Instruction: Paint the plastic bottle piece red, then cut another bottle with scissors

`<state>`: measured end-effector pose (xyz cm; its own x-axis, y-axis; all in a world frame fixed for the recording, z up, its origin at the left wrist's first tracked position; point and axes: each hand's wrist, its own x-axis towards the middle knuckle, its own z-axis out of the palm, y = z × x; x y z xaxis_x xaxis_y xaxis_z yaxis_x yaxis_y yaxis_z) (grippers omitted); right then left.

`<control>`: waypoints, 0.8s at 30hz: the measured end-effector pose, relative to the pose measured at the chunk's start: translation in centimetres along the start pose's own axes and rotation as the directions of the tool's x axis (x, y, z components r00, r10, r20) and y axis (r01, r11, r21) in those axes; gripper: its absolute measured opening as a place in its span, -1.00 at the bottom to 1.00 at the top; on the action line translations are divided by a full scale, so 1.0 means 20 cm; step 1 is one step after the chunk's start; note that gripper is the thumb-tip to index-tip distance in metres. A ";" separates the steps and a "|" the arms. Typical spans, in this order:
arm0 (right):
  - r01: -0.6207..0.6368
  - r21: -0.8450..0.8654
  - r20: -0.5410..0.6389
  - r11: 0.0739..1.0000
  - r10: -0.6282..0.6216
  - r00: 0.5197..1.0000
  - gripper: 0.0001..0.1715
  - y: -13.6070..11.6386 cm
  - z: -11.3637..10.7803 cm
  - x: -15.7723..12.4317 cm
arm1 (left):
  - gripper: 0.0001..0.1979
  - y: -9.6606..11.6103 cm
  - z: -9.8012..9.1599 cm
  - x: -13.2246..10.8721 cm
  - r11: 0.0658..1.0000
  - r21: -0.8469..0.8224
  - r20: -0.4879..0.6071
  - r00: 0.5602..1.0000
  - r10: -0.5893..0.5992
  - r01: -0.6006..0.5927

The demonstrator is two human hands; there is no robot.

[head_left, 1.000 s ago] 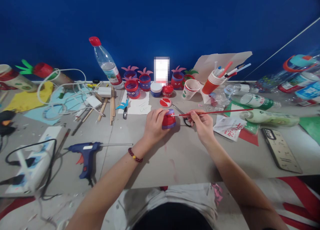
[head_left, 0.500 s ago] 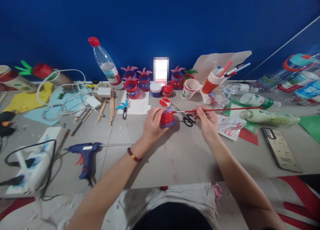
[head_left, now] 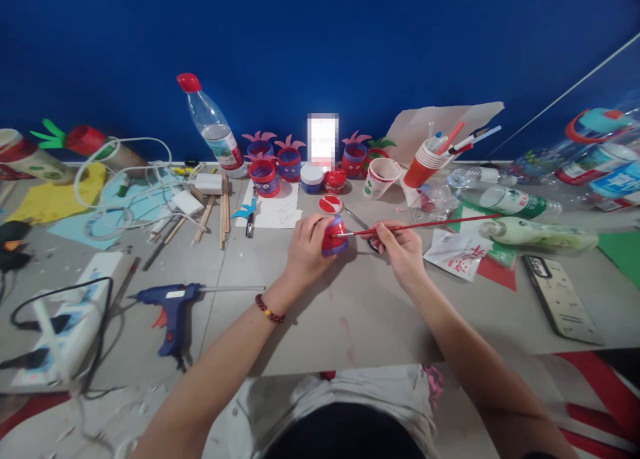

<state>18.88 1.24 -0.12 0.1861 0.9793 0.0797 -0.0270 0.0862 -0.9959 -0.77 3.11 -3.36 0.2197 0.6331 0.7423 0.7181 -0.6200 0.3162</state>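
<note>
My left hand (head_left: pixel 306 246) is closed around a small cup (head_left: pixel 336 238) painted red with purple-blue edges, holding it on its side just above the table. In my right hand (head_left: pixel 399 249) a long thin red paintbrush (head_left: pixel 430 224) is pinched, its tip against the red side of the cup. Black-handled scissors (head_left: pixel 373 244) lie partly hidden behind my right fingers. Beyond the cup sit a paint-smeared lid (head_left: pixel 331 204), a red paint jar (head_left: pixel 335 180) and a white-lidded blue jar (head_left: pixel 312 178).
Several painted cups with paper leaves (head_left: pixel 264 177) stand along the blue wall. To the left lie a glue gun (head_left: pixel 173 309), wooden sticks (head_left: pixel 225 206) and a power strip (head_left: pixel 75 319). On the right are a paper cup of pens (head_left: pixel 425 164), plastic bottles (head_left: pixel 540 234) and a phone (head_left: pixel 563 299).
My right hand has moved left and slightly down, bringing the brush tip from the cup's upper right edge onto the middle of its red side. My left hand stays nearly still.
</note>
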 end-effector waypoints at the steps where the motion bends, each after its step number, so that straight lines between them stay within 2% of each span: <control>1: 0.006 -0.014 -0.005 1.000 -0.006 1.000 -0.51 -0.01 0.00 0.00 | -0.50 0.00 0.00 0.00 1.000 0.003 -0.002 1.000 0.001 -0.001; 11: 0.058 -0.027 -0.117 0.998 -0.061 0.991 -0.51 0.00 -0.06 0.06 | -0.45 -0.01 -0.01 0.00 0.999 -0.032 -0.052 0.999 0.007 -0.009; 17: 0.067 -0.052 -0.169 0.996 -0.075 0.983 -0.59 0.02 -0.10 0.09 | -0.41 -0.01 -0.02 0.00 0.993 -0.076 -0.006 0.996 -0.087 0.086; 21: 0.065 0.007 -0.173 0.998 -0.062 0.983 -0.62 0.02 -0.10 0.09 | -0.32 -0.01 -0.03 0.01 0.975 -0.152 0.047 0.986 -0.159 0.164; 24: 0.053 0.065 -0.159 0.996 -0.042 0.986 -0.61 0.01 -0.09 0.08 | -0.39 -0.01 -0.03 0.02 0.968 -0.173 0.027 0.983 -0.179 0.181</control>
<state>20.92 2.59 -0.24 0.3407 0.9333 0.1136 -0.0813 0.1496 -0.9854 -1.30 3.16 -2.77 0.1054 0.7461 0.6574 0.6204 -0.5660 0.5429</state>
